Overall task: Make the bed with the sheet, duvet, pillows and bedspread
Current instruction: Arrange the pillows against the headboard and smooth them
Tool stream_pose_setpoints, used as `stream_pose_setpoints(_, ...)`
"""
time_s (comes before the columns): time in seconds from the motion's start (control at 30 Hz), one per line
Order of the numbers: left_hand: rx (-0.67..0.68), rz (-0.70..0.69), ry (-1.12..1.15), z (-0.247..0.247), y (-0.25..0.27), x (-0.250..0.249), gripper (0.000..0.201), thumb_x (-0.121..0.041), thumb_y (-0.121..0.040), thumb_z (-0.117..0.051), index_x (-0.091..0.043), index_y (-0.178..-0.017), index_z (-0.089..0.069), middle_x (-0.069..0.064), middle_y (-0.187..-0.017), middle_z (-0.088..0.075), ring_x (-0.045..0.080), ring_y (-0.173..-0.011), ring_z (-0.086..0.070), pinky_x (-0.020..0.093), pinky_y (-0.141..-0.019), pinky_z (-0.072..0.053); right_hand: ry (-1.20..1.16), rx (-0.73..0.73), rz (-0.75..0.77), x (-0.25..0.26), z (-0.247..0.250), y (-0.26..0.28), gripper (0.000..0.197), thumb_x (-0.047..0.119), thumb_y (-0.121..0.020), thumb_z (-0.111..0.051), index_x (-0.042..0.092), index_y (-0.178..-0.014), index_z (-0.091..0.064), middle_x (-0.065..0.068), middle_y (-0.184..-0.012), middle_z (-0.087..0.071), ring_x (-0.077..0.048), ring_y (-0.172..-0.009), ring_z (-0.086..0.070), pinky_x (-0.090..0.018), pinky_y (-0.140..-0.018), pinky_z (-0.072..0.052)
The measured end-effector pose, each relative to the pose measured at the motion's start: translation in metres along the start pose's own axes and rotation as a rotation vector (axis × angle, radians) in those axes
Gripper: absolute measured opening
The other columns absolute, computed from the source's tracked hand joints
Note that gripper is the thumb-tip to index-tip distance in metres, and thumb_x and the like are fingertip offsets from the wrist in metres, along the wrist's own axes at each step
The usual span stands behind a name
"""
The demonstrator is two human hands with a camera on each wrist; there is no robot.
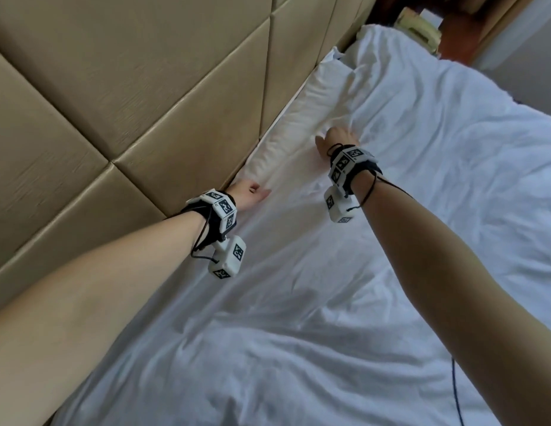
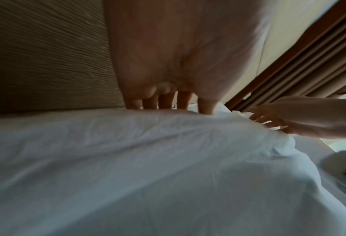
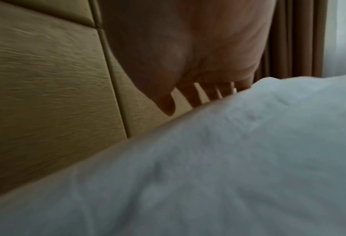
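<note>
Both hands point(image 1: 252, 193) point(image 1: 338, 141) seemingly press the pillow point(image 1: 302, 118) by the headboard point(image 1: 129, 87).

Right hand point(image 1: 338, 139): fingertips hidden in white bedding point(image 1: 421, 179). Left hand point(image 1: 248, 195): fingers partly concealed at pillow point(image 1: 302, 118) end. Both wrist views blurred. Nightstand object point(image 1: 418, 29) too indistinct to identify.
</note>
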State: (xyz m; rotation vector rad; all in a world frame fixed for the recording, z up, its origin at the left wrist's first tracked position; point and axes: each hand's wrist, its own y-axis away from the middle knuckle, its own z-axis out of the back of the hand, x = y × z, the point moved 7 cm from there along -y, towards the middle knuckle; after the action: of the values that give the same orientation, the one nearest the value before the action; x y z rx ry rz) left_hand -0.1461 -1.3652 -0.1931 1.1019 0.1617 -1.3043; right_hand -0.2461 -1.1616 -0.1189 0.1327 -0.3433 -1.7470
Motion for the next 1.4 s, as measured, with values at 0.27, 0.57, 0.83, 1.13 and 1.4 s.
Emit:
stream_pose_setpoints(0.27,0.258,-0.004,-0.05,-0.032,0.003,-0.02,0.067,-0.044,-0.06,-0.085,-0.013,-0.114,-0.062,0.004,-0.111,-0.069,0.023,-0.101,-0.065,0.034,-0.093,-0.051,0.022,0.049,-0.379,-0.046,-0.025,-0.031,0.094,0.063,-0.075,-0.062,-0.002,-0.138,-0.036,-0.021,-0.132,-0.045,-0.036,-0.117,-0.049,-0.039,-0.085,-0.046)
stream_pose_setpoints(0.57,0.213,-0.062,-0.021,-0.025,0.01,-0.036,0.059,-0.046,-0.07,-0.079,-0.013,-0.115,-0.059,0.002,-0.111,-0.066,0.022,-0.103,-0.061,0.032,-0.093,-0.048,-0.48,-0.031,-0.342,-0.067,0.001,-0.025,0.024,0.013,-0.095,-0.044,0.0,-0.077,-0.052,-0.015,-0.077,-0.056,-0.033,-0.09,-0.06,-0.03,-0.067,-0.042)
stream_pose_setpoints(0.83,-0.081,-0.153,0.021,0.056,0.031,-0.072,0.025,-0.021,-0.095,-0.052,0.0,-0.105,-0.061,0.022,-0.111,-0.064,0.032,-0.106,-0.06,0.034,-0.086,-0.045,-0.722,-0.402,-0.228,-0.007,0.099,-0.012,0.027,0.028,-0.095,-0.045,0.003,-0.086,-0.049,-0.003,-0.078,-0.044,-0.017,-0.085,-0.041,-0.028,-0.072,-0.031)
stream_pose_setpoints(1.13,-0.294,0.05,-0.225,0.067,0.012,-0.028,0.031,-0.023,-0.097,-0.047,0.002,-0.112,-0.057,0.026,-0.119,-0.06,0.041,-0.111,-0.056,0.041,-0.09,-0.044,-0.76,-0.275,-0.126,0.038,0.046,-0.037,0.024,0.012,-0.094,-0.046,0.009,-0.071,-0.039,-0.002,-0.076,-0.045,-0.023,-0.086,-0.05,-0.027,-0.07,-0.032)
stream_pose_setpoints(1.4,-0.343,0.149,-0.295,0.046,0.008,0.008,0.036,-0.025,-0.099,-0.043,0.006,-0.114,-0.052,0.03,-0.12,-0.058,0.043,-0.112,-0.055,0.044,-0.087,-0.043,-0.769,0.28,0.09,0.081,-0.059,-0.033,0.047,-0.001,-0.092,-0.048,0.005,-0.138,-0.044,0.013,-0.084,-0.046,0.0,-0.071,-0.046,-0.005,-0.057,-0.042)
